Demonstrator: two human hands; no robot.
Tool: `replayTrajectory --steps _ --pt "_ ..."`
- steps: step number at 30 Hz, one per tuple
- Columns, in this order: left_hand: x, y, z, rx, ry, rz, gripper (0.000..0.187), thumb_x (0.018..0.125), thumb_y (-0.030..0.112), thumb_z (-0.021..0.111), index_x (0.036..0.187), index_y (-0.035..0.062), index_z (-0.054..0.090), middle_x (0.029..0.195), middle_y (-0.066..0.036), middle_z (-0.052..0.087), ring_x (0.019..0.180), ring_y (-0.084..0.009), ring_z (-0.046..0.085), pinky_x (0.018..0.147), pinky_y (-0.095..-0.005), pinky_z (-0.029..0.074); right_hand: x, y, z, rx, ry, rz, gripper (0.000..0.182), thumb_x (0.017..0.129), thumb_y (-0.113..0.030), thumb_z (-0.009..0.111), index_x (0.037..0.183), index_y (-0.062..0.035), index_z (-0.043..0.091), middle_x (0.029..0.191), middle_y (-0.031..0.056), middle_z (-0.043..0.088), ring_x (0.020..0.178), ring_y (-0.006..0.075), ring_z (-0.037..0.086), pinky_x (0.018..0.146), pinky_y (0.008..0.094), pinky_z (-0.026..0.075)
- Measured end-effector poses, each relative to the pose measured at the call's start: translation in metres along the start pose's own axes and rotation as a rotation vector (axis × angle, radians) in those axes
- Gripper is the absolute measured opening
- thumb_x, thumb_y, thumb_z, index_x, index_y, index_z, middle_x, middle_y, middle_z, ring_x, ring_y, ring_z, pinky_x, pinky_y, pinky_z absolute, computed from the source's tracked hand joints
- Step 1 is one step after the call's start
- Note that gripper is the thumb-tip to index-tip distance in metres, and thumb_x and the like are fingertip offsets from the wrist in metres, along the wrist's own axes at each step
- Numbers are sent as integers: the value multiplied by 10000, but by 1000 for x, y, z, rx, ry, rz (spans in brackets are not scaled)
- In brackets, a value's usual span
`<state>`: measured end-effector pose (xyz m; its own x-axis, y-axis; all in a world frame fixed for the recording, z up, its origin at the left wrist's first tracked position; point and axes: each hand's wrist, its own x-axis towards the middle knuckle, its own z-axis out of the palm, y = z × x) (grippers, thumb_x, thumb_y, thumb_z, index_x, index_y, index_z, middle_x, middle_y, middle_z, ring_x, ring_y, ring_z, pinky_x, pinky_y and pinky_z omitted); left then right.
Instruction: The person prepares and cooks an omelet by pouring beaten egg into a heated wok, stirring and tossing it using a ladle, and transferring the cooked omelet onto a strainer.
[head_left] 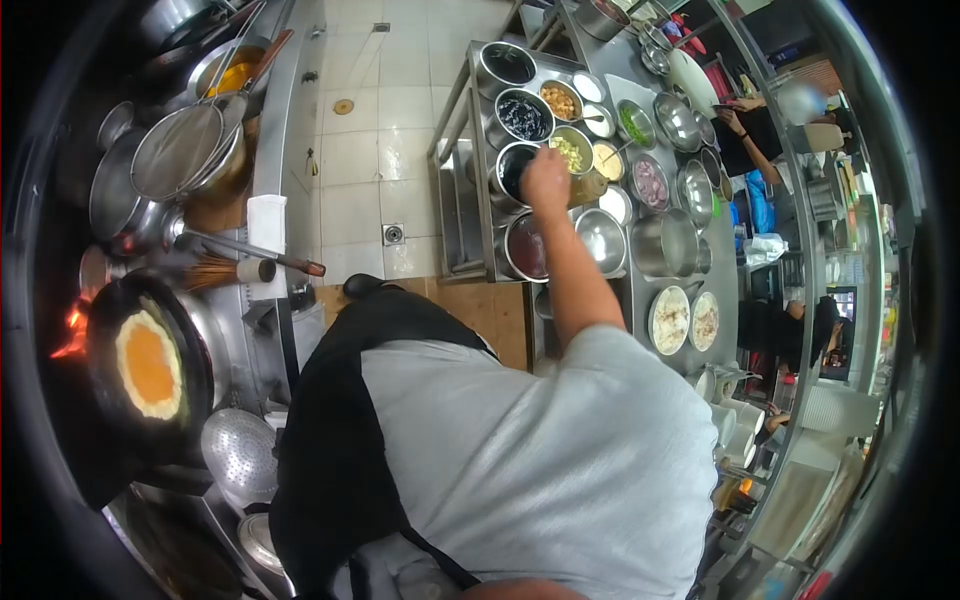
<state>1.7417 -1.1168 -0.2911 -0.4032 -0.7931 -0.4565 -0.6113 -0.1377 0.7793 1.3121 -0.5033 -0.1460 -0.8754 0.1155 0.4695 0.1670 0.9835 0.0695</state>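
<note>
My right hand [547, 181] reaches over the prep cart, above the gap between a pot of dark liquid [512, 167] and a bowl of chopped pale-green vegetable [572, 150]. Its fingers look curled closed; whatever is in them is hidden. Near the wrist stands a container of brownish contents [588, 188], and a metal bowl [600, 240] lies beside the forearm. My left hand is out of sight. Across the aisle, a wok [195, 370] sits over a flame, with an orange-centred, pale-edged egg-like round [150, 366] spread in it.
On the stove side are a mesh strainer [178, 150], a bamboo brush [225, 272] and a perforated ladle [240, 455]. Two plates of food [670, 320] rest on the steel counter. Past it, another person's arm [750, 145] shows. Tiled floor [380, 140] runs between stove and cart.
</note>
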Motion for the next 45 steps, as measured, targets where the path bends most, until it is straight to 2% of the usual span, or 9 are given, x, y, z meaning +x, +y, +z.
replayTrajectory --steps 2,6,9,15,34,37,39,41,45 --pt "0 0 0 -1 -6 5 598 880 304 759 1258 -96 527 1166 -223 650 1029 -267 641 859 -379 509 8 41 20 -113 -279 43 170 850 -125 577 858 5 686 887 243 709 849 392 700 777 484 560" --pt "-1 -2 -3 5 -15 9 588 879 305 760 1247 -94 535 1157 -221 654 1025 -267 642 861 -379 509 7 62 39 21 -546 280 185 873 -109 583 918 -23 741 989 228 728 981 369 714 826 467 574" --pt "0 -2 -7 14 -20 13 580 878 305 760 1239 -93 541 1150 -220 656 1021 -266 643 863 -378 509 1 69 47 62 -494 239 248 876 -164 561 896 17 730 940 272 714 932 429 700 813 502 562" --pt "2 -2 -7 40 -48 13 565 877 305 761 1222 -91 554 1136 -218 662 1015 -266 645 865 -378 508 1 75 25 90 -618 289 209 865 -107 578 902 15 743 996 267 713 958 415 701 826 462 566" --pt "-2 -2 -14 14 -40 65 520 873 307 764 1170 -84 593 1092 -210 679 994 -264 651 874 -376 506 -55 85 -5 55 -677 179 230 892 -158 561 893 2 726 979 285 702 945 441 690 833 517 557" --pt "-10 2 -13 6 -25 69 514 872 307 764 1162 -83 600 1085 -209 682 990 -264 652 875 -375 505 -29 72 0 35 -483 25 194 869 -89 540 948 0 694 1010 251 701 959 434 680 846 506 544" --pt "-25 19 -11 -27 -30 93 461 871 303 765 1104 -71 632 1036 -199 694 952 -262 661 874 -373 504 2 69 16 49 -485 132 193 872 -96 547 972 -7 687 989 247 697 953 432 677 843 514 539" --pt "-16 13 -10 -26 -18 87 455 872 300 764 1103 -69 632 1035 -194 694 949 -259 661 871 -372 505 36 79 43 254 -239 310 288 920 -161 493 1059 -29 708 1028 261 699 987 442 671 876 537 528" --pt "-11 12 -9 -29 3 78 429 879 288 759 1100 -59 635 1033 -176 694 937 -248 660 861 -370 508 87 83 64 149 -463 473 323 912 -186 525 1143 -56 710 1133 239 696 1095 417 655 925 495 526"
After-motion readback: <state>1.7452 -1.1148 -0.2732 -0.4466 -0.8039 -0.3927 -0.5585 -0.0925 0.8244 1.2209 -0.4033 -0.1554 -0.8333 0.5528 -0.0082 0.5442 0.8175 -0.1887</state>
